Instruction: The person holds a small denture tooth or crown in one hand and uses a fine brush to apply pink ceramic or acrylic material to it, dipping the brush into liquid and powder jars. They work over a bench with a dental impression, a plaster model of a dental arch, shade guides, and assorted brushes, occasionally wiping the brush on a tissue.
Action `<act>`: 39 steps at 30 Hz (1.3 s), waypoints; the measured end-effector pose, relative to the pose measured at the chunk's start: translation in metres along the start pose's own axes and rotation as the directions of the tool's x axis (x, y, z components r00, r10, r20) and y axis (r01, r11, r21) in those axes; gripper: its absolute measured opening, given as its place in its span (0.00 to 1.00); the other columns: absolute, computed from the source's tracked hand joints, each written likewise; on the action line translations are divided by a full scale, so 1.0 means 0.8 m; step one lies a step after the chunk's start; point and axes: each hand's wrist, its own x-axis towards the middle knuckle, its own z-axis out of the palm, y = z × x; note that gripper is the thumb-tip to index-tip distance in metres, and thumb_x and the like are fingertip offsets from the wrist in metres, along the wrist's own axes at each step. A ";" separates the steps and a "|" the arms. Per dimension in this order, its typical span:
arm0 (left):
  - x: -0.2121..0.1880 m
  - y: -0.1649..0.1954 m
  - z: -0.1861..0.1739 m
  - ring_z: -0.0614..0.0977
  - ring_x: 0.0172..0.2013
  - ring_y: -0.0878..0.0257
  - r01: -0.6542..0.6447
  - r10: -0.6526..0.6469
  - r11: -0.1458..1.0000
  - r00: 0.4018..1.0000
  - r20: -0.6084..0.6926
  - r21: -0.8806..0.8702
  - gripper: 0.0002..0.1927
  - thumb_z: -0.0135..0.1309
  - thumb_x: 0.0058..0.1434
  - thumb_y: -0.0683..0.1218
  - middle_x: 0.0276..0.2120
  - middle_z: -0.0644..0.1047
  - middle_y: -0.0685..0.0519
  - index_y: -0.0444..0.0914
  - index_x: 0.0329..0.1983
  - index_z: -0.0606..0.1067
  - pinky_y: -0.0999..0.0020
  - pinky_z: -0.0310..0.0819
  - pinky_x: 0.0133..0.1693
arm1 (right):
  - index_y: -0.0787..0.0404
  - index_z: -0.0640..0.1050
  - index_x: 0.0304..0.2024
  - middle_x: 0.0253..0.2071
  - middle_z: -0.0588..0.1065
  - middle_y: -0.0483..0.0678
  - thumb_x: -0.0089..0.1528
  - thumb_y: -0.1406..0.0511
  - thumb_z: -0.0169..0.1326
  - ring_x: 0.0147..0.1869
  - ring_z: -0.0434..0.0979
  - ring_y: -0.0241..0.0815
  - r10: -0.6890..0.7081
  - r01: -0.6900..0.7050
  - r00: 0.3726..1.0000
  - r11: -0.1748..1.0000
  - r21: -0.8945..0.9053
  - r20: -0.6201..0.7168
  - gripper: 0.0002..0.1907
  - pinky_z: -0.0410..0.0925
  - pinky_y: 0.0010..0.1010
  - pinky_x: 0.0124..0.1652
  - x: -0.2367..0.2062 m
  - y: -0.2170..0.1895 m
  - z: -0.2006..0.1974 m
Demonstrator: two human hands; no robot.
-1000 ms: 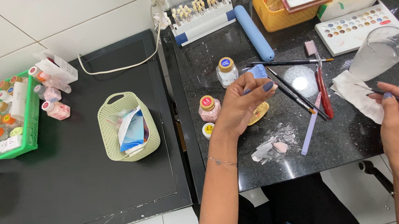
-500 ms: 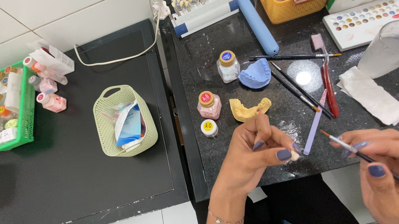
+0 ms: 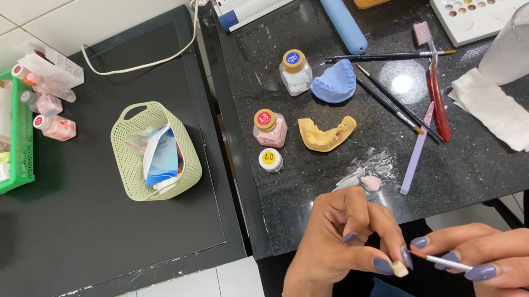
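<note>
Left hand: one, grip pinching a small cream tooth piece below the desk edge.
Right hand: one, grip pinched on a thin brush, tip touching the piece.
Casts: two; yellow, blue.
Jars: three, round-capped.

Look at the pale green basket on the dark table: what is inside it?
Inside the pale green basket lie a blue-and-white packet and some white folded paper or wrappers. Whatever sits beneath them, at the basket's bottom, is covered and cannot be made out.
</note>
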 end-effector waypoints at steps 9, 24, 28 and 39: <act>-0.007 -0.027 -0.001 0.82 0.33 0.58 -0.085 0.083 0.994 0.996 -0.035 -0.064 0.27 0.75 0.52 0.38 0.29 0.81 0.42 0.43 0.27 0.62 0.64 0.73 0.46 | 0.62 0.67 0.54 0.50 0.75 0.57 0.69 0.68 0.50 0.55 0.86 0.66 0.070 -0.047 0.989 0.985 0.168 -0.130 0.11 0.76 0.56 0.54 -0.016 -0.007 0.023; -0.023 -0.075 0.034 0.82 0.36 0.64 -0.331 0.314 0.943 0.925 -0.215 -0.046 0.25 0.74 0.53 0.42 0.32 0.82 0.49 0.45 0.28 0.63 0.69 0.73 0.45 | 0.75 0.77 0.35 0.45 0.80 0.67 0.69 0.70 0.48 0.58 0.83 0.65 0.167 -0.186 0.978 0.968 0.167 0.123 0.12 0.72 0.55 0.56 -0.075 0.010 -0.031; -0.026 -0.075 0.031 0.82 0.36 0.64 -0.325 0.308 0.945 0.924 -0.228 -0.044 0.25 0.74 0.53 0.43 0.32 0.82 0.48 0.44 0.28 0.64 0.69 0.73 0.47 | 0.72 0.76 0.33 0.42 0.82 0.64 0.65 0.71 0.54 0.54 0.87 0.59 0.177 -0.178 0.982 0.984 -0.003 -0.072 0.08 0.76 0.49 0.53 -0.061 0.004 -0.003; -0.030 -0.072 0.032 0.82 0.38 0.62 -0.297 0.277 0.953 0.931 -0.238 -0.053 0.25 0.75 0.51 0.42 0.31 0.82 0.47 0.43 0.27 0.64 0.67 0.74 0.50 | 0.75 0.81 0.26 0.41 0.83 0.63 0.59 0.70 0.58 0.53 0.88 0.56 0.148 -0.129 0.977 0.983 -0.129 0.156 0.10 0.74 0.46 0.56 -0.046 0.009 -0.025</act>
